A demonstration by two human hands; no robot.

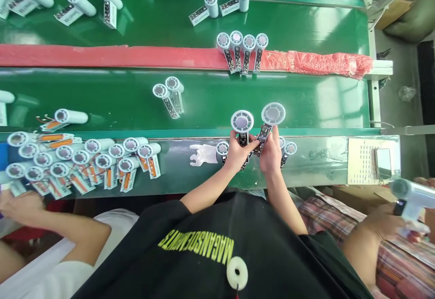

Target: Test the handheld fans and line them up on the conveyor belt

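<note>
My left hand (235,154) is closed around the handle of a white handheld fan (242,121), whose round grille faces up. A second handheld fan (273,114) is in my right hand (271,152), its handle slanting down to the left. Both handles show exposed dark circuit boards, and my left thumb reaches across to the second fan's board. Beside my left hand, another fan (222,148) lies on the bench edge, partly covered. Just right of my right hand lies one more fan (290,148). A crumpled white glove (203,154) is to the left.
Many fans with orange parts in their handles (96,145) crowd the bench at left. Several fans (249,42) rest on the red strip (102,56) between green belts (118,95). A phone (384,163) lies at right. Co-workers' hands (22,206) appear on both sides.
</note>
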